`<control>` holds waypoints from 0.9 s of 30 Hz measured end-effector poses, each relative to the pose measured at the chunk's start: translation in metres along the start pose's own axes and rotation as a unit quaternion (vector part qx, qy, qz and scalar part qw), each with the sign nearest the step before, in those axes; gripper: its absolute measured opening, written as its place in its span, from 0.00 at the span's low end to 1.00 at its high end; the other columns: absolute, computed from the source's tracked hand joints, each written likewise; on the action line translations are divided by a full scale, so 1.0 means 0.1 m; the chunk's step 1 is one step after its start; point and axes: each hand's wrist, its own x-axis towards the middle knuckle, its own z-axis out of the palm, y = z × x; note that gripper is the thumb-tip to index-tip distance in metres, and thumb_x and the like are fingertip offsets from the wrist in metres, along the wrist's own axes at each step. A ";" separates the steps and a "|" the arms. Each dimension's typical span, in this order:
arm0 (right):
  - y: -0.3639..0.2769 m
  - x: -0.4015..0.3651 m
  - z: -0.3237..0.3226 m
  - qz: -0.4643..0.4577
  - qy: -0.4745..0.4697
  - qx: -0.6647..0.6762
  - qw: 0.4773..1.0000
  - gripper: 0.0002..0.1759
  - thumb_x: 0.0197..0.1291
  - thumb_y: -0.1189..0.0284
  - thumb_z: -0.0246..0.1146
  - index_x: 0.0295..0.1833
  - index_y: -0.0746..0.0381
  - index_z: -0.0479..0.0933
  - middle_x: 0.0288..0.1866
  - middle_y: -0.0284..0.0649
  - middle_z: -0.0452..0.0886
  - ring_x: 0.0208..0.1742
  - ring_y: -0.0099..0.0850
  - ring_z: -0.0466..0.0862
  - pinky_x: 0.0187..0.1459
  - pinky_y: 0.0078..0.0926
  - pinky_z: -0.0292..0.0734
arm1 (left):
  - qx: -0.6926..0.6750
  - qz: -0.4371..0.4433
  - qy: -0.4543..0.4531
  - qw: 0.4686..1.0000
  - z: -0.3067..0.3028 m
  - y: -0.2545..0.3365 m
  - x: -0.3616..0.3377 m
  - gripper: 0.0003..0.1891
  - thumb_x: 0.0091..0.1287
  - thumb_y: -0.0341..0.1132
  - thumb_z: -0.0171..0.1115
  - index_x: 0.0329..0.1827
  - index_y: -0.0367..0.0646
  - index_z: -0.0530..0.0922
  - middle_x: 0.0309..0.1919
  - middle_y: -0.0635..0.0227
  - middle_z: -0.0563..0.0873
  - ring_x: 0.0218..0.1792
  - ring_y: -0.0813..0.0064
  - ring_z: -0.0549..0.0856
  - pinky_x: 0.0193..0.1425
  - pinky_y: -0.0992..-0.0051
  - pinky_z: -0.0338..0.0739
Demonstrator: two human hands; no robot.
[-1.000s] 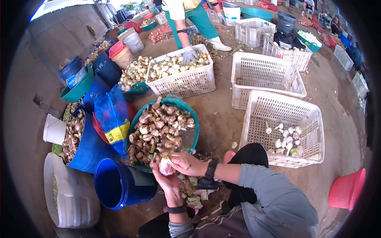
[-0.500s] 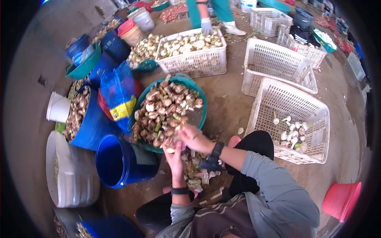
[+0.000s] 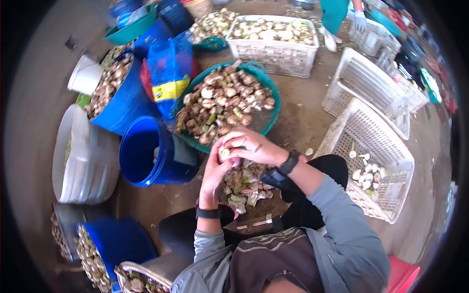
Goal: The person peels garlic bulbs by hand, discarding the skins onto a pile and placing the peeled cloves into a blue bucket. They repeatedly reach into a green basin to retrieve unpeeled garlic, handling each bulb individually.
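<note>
A garlic bulb (image 3: 224,154) with pale and purplish skin sits between my two hands, just over the near rim of a green basin (image 3: 273,115) heaped with unpeeled bulbs (image 3: 220,100). My left hand (image 3: 213,168) has its fingers wrapped round the bulb from below. From the upper right, my right hand (image 3: 254,146) closes over it with bent fingers. Beneath both hands lies a pile of peelings (image 3: 246,185). Cleaned white bulbs (image 3: 367,176) rest in a white crate (image 3: 405,180) at the right.
An open blue bucket (image 3: 146,151) stands left of my hands, near a clear plastic container (image 3: 85,156). A full white crate (image 3: 273,51) is beyond the basin. Another white crate (image 3: 364,90) stands at the upper right, where a person's gloved hand (image 3: 360,21) hangs.
The view has shifted, and the surroundings appear lower on the left. My right hand has closed in over the bulb beside my left. The other person's gloved hand has left the full crate.
</note>
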 end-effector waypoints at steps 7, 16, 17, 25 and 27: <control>0.09 -0.08 0.01 -0.015 0.042 0.083 0.996 0.07 0.52 0.72 0.66 0.36 0.63 0.81 0.42 0.35 0.80 0.47 0.33 0.76 0.50 0.30 0.71 | -0.096 -0.009 -0.032 0.995 0.10 -0.11 0.03 0.36 0.57 0.31 0.67 0.66 0.45 0.56 0.57 0.64 0.71 0.58 0.71 0.72 0.62 0.71 0.68; 0.25 -0.18 0.24 0.156 0.158 0.228 0.948 0.05 0.64 0.76 0.55 0.37 0.66 0.74 0.36 0.33 0.79 0.36 0.20 0.77 0.39 0.22 0.73 | -0.047 -0.054 -0.119 0.990 0.00 -0.06 0.14 0.46 0.49 0.35 0.71 0.70 0.44 0.52 0.57 0.64 0.69 0.59 0.70 0.70 0.63 0.71 0.65; 0.25 -0.18 0.28 0.195 0.201 0.336 0.899 0.07 0.67 0.74 0.52 0.42 0.67 0.73 0.36 0.30 0.77 0.37 0.16 0.76 0.37 0.17 0.73 | -0.028 -0.057 -0.125 0.990 0.04 -0.04 0.18 0.47 0.48 0.35 0.71 0.70 0.45 0.51 0.58 0.64 0.69 0.59 0.70 0.70 0.63 0.71 0.65; 0.24 -0.15 0.29 0.118 0.268 0.149 0.944 0.06 0.68 0.75 0.51 0.42 0.67 0.72 0.27 0.28 0.70 0.25 0.14 0.68 0.24 0.15 0.64 | -0.039 0.113 0.140 0.983 0.48 -0.26 0.21 0.29 0.67 0.38 0.59 0.68 0.44 0.57 0.53 0.64 0.74 0.49 0.77 0.76 0.52 0.79 0.71; 0.07 -0.18 0.19 0.213 0.215 0.181 0.936 0.06 0.65 0.79 0.51 0.40 0.69 0.72 0.31 0.40 0.78 0.29 0.24 0.77 0.30 0.21 0.72 | -0.130 0.131 0.138 0.973 0.43 -0.18 0.22 0.25 0.68 0.38 0.58 0.64 0.44 0.60 0.48 0.69 0.75 0.49 0.79 0.75 0.54 0.77 0.71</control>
